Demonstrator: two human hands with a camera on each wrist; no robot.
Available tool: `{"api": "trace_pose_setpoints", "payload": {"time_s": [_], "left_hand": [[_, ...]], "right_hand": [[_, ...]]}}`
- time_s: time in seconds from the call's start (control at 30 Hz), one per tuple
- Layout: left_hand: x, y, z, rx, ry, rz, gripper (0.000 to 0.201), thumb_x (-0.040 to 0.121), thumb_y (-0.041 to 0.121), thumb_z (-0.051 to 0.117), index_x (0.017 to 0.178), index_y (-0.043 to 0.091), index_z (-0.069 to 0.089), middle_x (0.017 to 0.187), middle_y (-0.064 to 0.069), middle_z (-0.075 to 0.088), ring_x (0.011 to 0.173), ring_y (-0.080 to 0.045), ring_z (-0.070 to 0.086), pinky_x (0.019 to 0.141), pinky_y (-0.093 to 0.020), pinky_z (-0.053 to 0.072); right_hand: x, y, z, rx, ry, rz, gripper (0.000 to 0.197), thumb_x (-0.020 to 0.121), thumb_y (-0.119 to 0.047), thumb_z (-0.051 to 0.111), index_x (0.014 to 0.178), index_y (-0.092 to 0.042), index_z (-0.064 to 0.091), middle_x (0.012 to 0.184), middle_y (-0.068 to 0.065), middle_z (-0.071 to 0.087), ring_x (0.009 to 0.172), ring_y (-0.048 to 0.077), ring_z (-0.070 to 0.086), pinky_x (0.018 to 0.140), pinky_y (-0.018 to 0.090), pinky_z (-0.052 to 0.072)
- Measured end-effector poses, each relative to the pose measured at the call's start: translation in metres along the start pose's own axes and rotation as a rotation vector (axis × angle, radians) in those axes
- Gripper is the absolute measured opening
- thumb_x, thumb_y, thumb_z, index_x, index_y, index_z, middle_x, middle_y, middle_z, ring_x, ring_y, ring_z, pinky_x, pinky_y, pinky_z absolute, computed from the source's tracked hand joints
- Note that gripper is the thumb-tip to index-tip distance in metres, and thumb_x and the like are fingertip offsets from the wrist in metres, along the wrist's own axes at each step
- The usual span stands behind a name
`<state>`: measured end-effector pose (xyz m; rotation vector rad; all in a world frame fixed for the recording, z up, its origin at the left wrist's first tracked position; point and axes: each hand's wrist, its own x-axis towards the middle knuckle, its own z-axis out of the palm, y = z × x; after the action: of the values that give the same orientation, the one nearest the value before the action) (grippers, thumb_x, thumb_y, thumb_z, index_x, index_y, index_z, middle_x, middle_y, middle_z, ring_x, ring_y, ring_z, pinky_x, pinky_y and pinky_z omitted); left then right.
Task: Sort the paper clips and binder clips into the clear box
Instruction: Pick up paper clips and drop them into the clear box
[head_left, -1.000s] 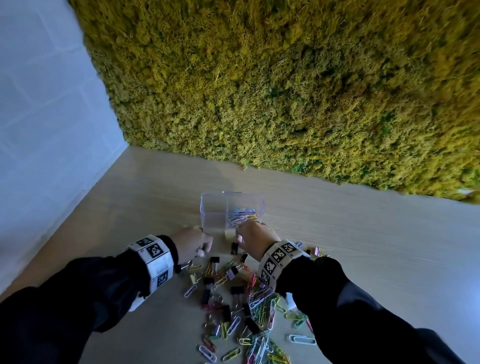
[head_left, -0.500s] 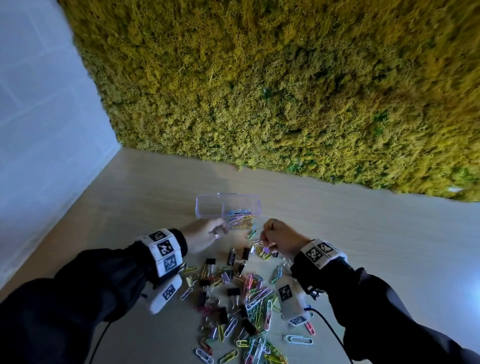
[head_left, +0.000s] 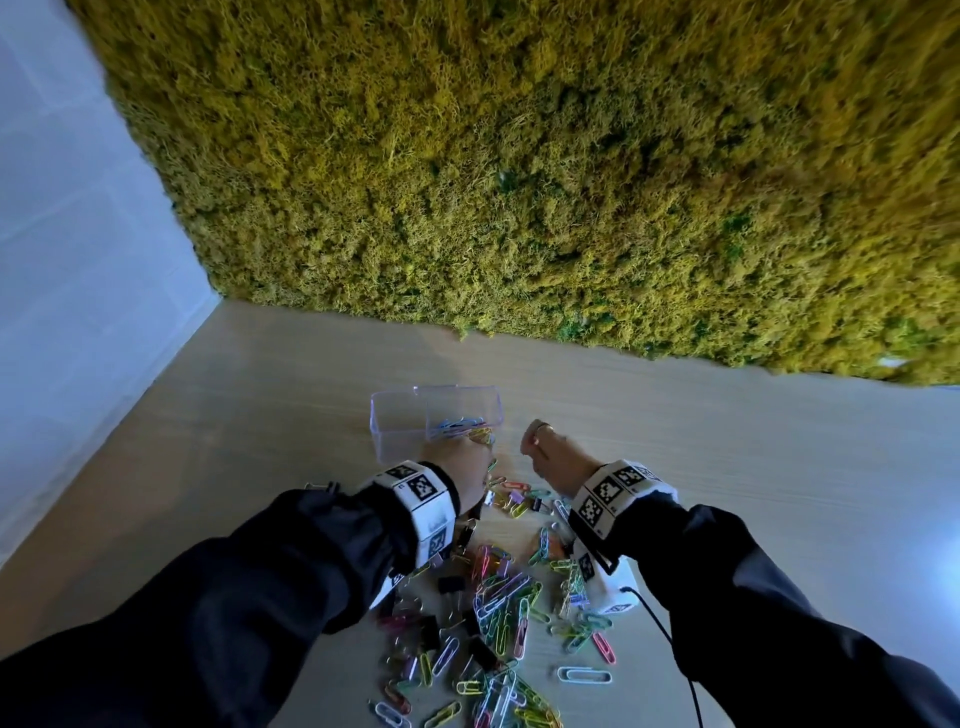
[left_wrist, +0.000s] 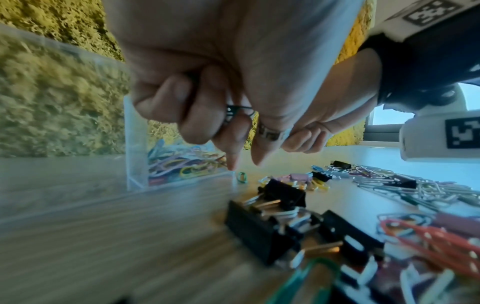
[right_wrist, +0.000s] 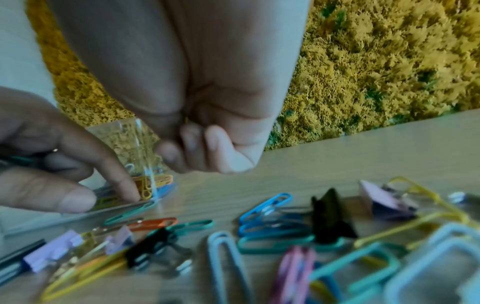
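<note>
The clear box stands on the wooden table, and its right compartment holds coloured paper clips. My left hand is at the box's front right corner. Its curled fingers grip dark green paper clips, and one finger points down beside a teal clip at the box wall. My right hand hovers just right of the box as a closed fist, with a sliver of yellow wire in its crease. A pile of paper clips and black binder clips lies under both wrists.
A yellow-green moss wall rises behind the table and a white wall closes the left side. A black cable trails from my right wrist device. Bare table surface stretches to the right of the box.
My left hand has slid right, from the box's front to its front right corner. My right hand has lifted off the pile and closed into a fist beside the box.
</note>
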<state>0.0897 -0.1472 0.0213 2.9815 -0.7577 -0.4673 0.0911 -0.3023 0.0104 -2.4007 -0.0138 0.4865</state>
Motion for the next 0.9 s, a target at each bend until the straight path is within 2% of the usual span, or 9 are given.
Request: {"api": "trace_pose_setpoints", "payload": {"time_s": [0.1,0.17,0.23,0.3,0.4,0.57,0.63,0.77,0.9], "left_hand": [[0.005,0.009,0.0,0.077,0.015,-0.022,0.029,0.091,0.028,0.045,0.103,0.007,0.061,0.105,-0.013,0.066,0.104,-0.029,0.059,0.086,-0.039,0.046],[0.006,0.014,0.0,0.088,-0.014,-0.043,0.03,0.09,0.03,0.049,0.103,0.006,0.06,0.107,-0.012,0.066,0.108,-0.029,0.057,0.093,-0.045,0.042],[0.009,0.016,0.0,0.083,-0.045,-0.059,0.032,0.088,0.032,0.054,0.106,0.005,0.059,0.111,-0.013,0.064,0.113,-0.029,0.055,0.095,-0.046,0.04],[0.012,0.015,0.0,0.062,-0.08,-0.064,0.034,0.087,0.033,0.057,0.106,0.005,0.061,0.112,-0.013,0.064,0.114,-0.028,0.055,0.094,-0.044,0.04],[0.018,0.009,0.005,-0.038,-0.108,-0.056,0.028,0.089,0.03,0.055,0.1,0.005,0.061,0.106,-0.012,0.065,0.108,-0.028,0.057,0.086,-0.037,0.042],[0.02,0.008,0.01,-0.047,-0.056,-0.056,0.022,0.088,0.021,0.053,0.101,0.006,0.062,0.107,-0.012,0.065,0.106,-0.027,0.058,0.094,-0.04,0.045],[0.02,0.012,0.01,-0.012,-0.03,-0.053,0.02,0.088,0.011,0.049,0.101,0.007,0.064,0.109,-0.013,0.065,0.106,-0.028,0.059,0.092,-0.04,0.047],[0.018,0.016,0.009,0.131,-0.073,0.004,0.022,0.092,0.009,0.044,0.106,0.001,0.059,0.116,-0.016,0.058,0.108,-0.032,0.056,0.089,-0.042,0.049],[0.012,0.019,0.009,0.13,-0.037,0.105,0.026,0.091,-0.002,0.031,0.107,-0.001,0.051,0.109,-0.019,0.061,0.1,-0.031,0.059,0.084,-0.038,0.046]], "right_hand": [[-0.004,0.01,0.0,-0.208,-0.098,-0.026,0.007,0.092,-0.019,0.048,0.088,-0.016,0.054,0.076,0.002,0.057,0.073,0.018,0.05,0.067,0.027,0.037],[-0.006,0.016,0.001,-0.236,-0.135,-0.016,0.019,0.084,-0.033,0.062,0.091,-0.017,0.057,0.081,-0.001,0.061,0.077,0.016,0.05,0.069,0.025,0.035],[-0.005,0.016,0.002,-0.252,-0.093,-0.002,0.031,0.082,-0.037,0.063,0.096,-0.009,0.06,0.075,-0.003,0.058,0.08,0.018,0.051,0.068,0.025,0.033],[-0.001,0.016,0.005,-0.268,-0.056,0.011,0.034,0.086,-0.036,0.058,0.099,-0.005,0.06,0.087,0.005,0.064,0.088,0.024,0.057,0.07,0.024,0.034],[0.001,0.013,0.005,-0.26,-0.044,0.014,0.026,0.086,-0.033,0.059,0.095,-0.009,0.061,0.108,0.014,0.064,0.099,0.026,0.059,0.072,0.023,0.035],[0.003,0.008,0.001,-0.256,-0.107,-0.006,0.026,0.083,-0.027,0.064,0.098,-0.006,0.065,0.108,0.012,0.067,0.085,0.017,0.054,0.071,0.021,0.034],[0.002,0.006,0.002,-0.271,-0.143,-0.011,0.026,0.082,-0.026,0.065,0.099,-0.006,0.066,0.108,0.012,0.068,0.092,0.022,0.06,0.072,0.02,0.035],[-0.001,0.009,0.009,-0.259,-0.086,0.003,0.023,0.087,-0.019,0.053,0.099,-0.002,0.064,0.103,0.015,0.069,0.099,0.026,0.063,0.078,0.026,0.046],[-0.001,0.007,0.009,-0.316,-0.111,0.005,0.027,0.082,-0.022,0.065,0.102,-0.004,0.063,0.11,0.012,0.066,0.104,0.024,0.06,0.081,0.023,0.043]]}}
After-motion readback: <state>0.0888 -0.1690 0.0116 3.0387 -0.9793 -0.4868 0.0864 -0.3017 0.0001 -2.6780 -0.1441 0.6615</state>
